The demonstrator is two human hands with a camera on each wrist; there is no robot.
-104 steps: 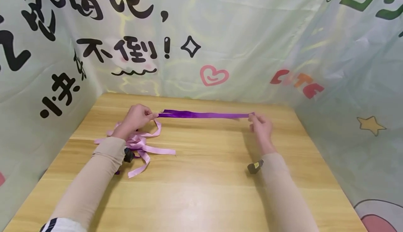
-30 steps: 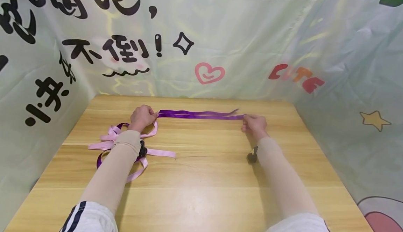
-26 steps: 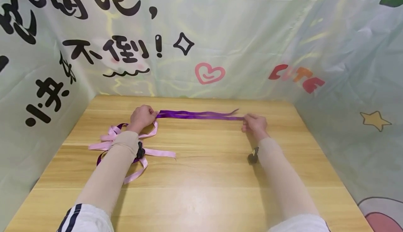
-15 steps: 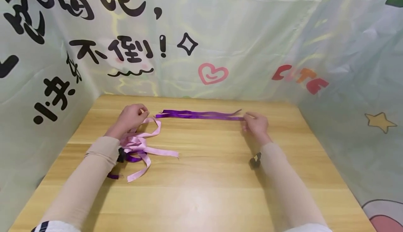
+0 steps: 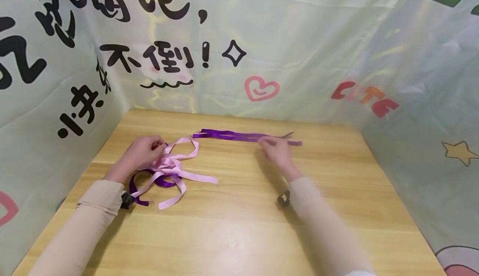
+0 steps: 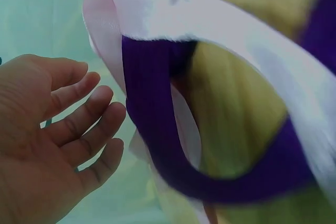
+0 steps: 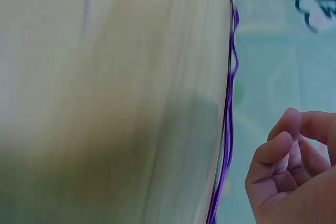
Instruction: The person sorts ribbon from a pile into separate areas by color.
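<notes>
Several purple ribbons (image 5: 232, 135) lie stretched side by side along the far part of the table. My right hand (image 5: 277, 150) is over their right half, and their right ends stick out beyond it. In the right wrist view its fingers are loosely bent with nothing between them (image 7: 294, 166). Nearer the left side lies a tangled heap of pink ribbon (image 5: 168, 166) with loops of purple ribbon (image 5: 164, 182). My left hand (image 5: 144, 153) is at the heap's upper left. Seen from the left wrist, its fingers are relaxed and spread beside a hanging-looking purple loop (image 6: 149, 108), holding none of it.
The wooden table (image 5: 239, 226) is bounded by a printed cloth backdrop (image 5: 299, 39) at the back and both sides. A small dark wrist camera is on each wrist, the left one (image 5: 127, 200) close to the heap's edge.
My left hand has let go of the straight ribbons' left end and moved left and nearer to the heap. My right hand has released the right end and shifted left.
</notes>
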